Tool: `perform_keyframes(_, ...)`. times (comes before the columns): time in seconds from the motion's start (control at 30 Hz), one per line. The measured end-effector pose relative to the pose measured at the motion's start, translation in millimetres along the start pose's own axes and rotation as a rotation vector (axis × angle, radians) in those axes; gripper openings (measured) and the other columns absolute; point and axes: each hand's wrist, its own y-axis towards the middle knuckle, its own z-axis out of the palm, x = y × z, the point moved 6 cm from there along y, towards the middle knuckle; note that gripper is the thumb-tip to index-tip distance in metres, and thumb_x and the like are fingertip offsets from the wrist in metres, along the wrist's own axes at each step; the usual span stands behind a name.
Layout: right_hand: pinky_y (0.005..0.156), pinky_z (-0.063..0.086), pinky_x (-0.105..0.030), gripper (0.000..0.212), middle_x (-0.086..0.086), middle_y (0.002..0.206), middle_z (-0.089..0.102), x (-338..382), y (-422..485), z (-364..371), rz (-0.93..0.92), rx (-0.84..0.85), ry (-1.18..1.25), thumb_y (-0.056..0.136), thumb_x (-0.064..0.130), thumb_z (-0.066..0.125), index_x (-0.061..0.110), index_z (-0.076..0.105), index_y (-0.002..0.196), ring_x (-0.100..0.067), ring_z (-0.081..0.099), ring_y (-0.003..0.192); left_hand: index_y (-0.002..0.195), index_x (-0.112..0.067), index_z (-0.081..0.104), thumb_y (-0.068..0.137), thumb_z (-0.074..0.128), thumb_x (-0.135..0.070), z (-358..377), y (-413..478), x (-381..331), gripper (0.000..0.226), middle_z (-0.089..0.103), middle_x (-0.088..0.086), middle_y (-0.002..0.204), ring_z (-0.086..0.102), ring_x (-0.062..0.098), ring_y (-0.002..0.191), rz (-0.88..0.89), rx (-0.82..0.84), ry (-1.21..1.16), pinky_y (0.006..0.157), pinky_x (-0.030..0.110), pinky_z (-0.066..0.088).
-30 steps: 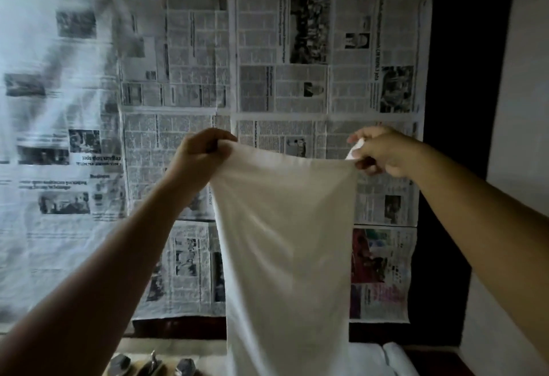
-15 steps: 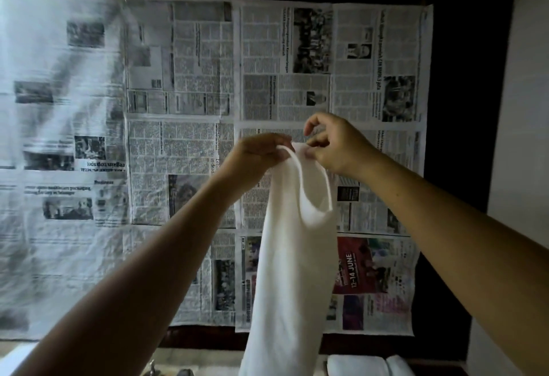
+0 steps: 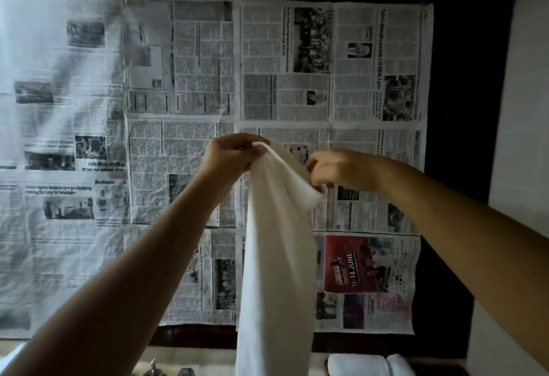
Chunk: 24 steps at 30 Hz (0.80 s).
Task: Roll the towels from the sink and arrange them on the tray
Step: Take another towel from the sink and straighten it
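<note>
The white towel hangs in the air in front of the person, up high. It is long and thin, and it looks folded in half the long way. Its long side runs straight up and down. Its bottom end goes out of the picture, so I cannot tell if it touches anything down there. The left hand pinches the very top of the towel, with fingers and thumb closed tight on the cloth. The right hand is just beside it, a little lower and to the right. Its fingers are curled on the loose side edge of the towel and pull that edge out a bit. So both hands hold the top, and all the rest of the towel hangs below them. I think the towel must next be laid down flat before it can be rolled. For that, the hands have to come down and lay it out on a flat spot. The left hand bears the top, so it would lead the way. Low on the right lie two white rolls, which look like towels already rolled. I cannot see a tray under them. Low on the left a bit of a tap shows. Behind it all, sheets of newspaper cover the wall.
</note>
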Motion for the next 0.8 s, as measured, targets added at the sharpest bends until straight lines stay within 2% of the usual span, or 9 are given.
perform_keyframes(0.07, 0.08, 0.052, -0.05, 0.044, -0.019, 0.103, 0.066, -11.5, -2.9, -3.0, 0.061, -0.032, -0.059, 0.084, 0.048, 0.061, 0.007, 0.072, 0.095, -0.033, 0.062, 0.084, 0.082, -0.027, 0.082, 0.088, 0.074, -0.004, -9.0, 0.5, 0.2, 0.025, 0.078, 0.002, 0.081, 0.072, 0.018, 0.079, 0.011, -0.014, 0.059, 0.074, 0.029, 0.06)
perform_keyframes(0.13, 0.073, 0.051, -0.04, 0.022, -0.008, 0.089, 0.069, -15.4, -4.6, -11.2, 0.07, -0.127, -0.118, 0.089, 0.039, 0.07, 0.017, 0.073, 0.09, -0.024, 0.065, 0.08, 0.086, -0.026, 0.083, 0.086, 0.075, -0.005, -12.7, -2.8, -0.5, 0.022, 0.076, -0.001, 0.076, 0.069, 0.014, 0.073, 0.033, -0.026, 0.147, 0.069, 0.025, 0.058)
perform_keyframes(0.2, 0.068, 0.048, -0.03, 0.015, 0.0, 0.078, 0.068, -15.3, -6.0, -23.4, 0.053, -0.259, -0.083, 0.089, 0.031, 0.075, 0.021, 0.072, 0.079, -0.016, 0.063, 0.071, 0.087, -0.024, 0.082, 0.084, 0.076, -0.006, -15.5, -5.9, -2.4, 0.02, 0.076, -0.001, 0.073, 0.067, 0.011, 0.068, 0.034, -0.057, 0.204, 0.069, 0.028, 0.059)
perform_keyframes(0.33, 0.065, 0.053, -0.025, 0.016, 0.008, 0.066, 0.071, -10.0, -7.2, -41.4, 0.008, -0.428, 0.025, 0.079, 0.03, 0.086, 0.022, 0.075, 0.071, -0.007, 0.067, 0.063, 0.075, -0.029, 0.081, 0.074, 0.078, -0.009, -23.8, -2.7, -12.8, 0.02, 0.076, 0.001, 0.074, 0.068, 0.018, 0.07, 0.033, -0.092, 0.241, 0.077, 0.038, 0.06)
perform_keyframes(0.47, 0.066, 0.055, -0.026, 0.015, 0.005, 0.068, 0.073, -4.2, -6.9, -52.8, -0.058, -0.531, 0.136, 0.082, 0.032, 0.082, 0.019, 0.077, 0.076, -0.009, 0.068, 0.061, 0.079, -0.032, 0.076, 0.079, 0.081, -0.011, -29.5, 1.8, -30.1, 0.021, 0.075, 0.0, 0.08, 0.07, 0.018, 0.072, 0.116, -0.093, 0.389, 0.08, 0.045, 0.063)
perform_keyframes(0.53, 0.064, 0.058, -0.031, 0.013, -0.002, 0.07, 0.073, -5.4, -5.9, -56.1, -0.067, -0.581, 0.214, 0.083, 0.024, 0.081, 0.014, 0.075, 0.078, -0.015, 0.068, 0.061, 0.076, -0.031, 0.074, 0.081, 0.082, -0.009, -31.8, 5.0, -35.4, 0.024, 0.074, -0.002, 0.08, 0.072, 0.017, 0.071, 0.148, -0.091, 0.419, 0.079, 0.047, 0.063)
perform_keyframes(0.63, 0.066, 0.064, -0.037, 0.011, -0.008, 0.084, 0.074, -8.7, -4.3, -59.1, -0.044, -0.641, 0.354, 0.08, 0.011, 0.082, 0.011, 0.074, 0.087, -0.023, 0.072, 0.073, 0.073, -0.027, 0.071, 0.081, 0.082, -0.005, -32.5, 7.5, -38.3, 0.026, 0.072, 0.002, 0.084, 0.075, 0.028, 0.078, 0.178, -0.077, 0.418, 0.075, 0.052, 0.063)
perform_keyframes(0.73, 0.073, 0.064, -0.039, 0.03, -0.01, 0.099, 0.073, -14.7, -0.3, -59.7, 0.003, -0.612, 0.512, 0.079, 0.006, 0.083, 0.012, 0.073, 0.106, -0.026, 0.075, 0.087, 0.081, -0.02, 0.067, 0.084, 0.078, -0.003, -28.5, 7.6, -40.4, 0.02, 0.07, 0.01, 0.093, 0.074, 0.031, 0.083, 0.212, -0.051, 0.455, 0.072, 0.052, 0.064)
perform_keyframes(0.8, 0.076, 0.064, -0.038, 0.023, -0.011, 0.101, 0.073, -16.3, 0.5, -59.6, 0.035, -0.57, 0.553, 0.079, 0.007, 0.083, 0.01, 0.074, 0.1, -0.026, 0.075, 0.088, 0.093, -0.018, 0.067, 0.086, 0.076, -0.002, -25.1, 6.7, -41.5, 0.019, 0.069, 0.006, 0.093, 0.074, 0.028, 0.083, 0.213, -0.021, 0.486, 0.072, 0.049, 0.064)
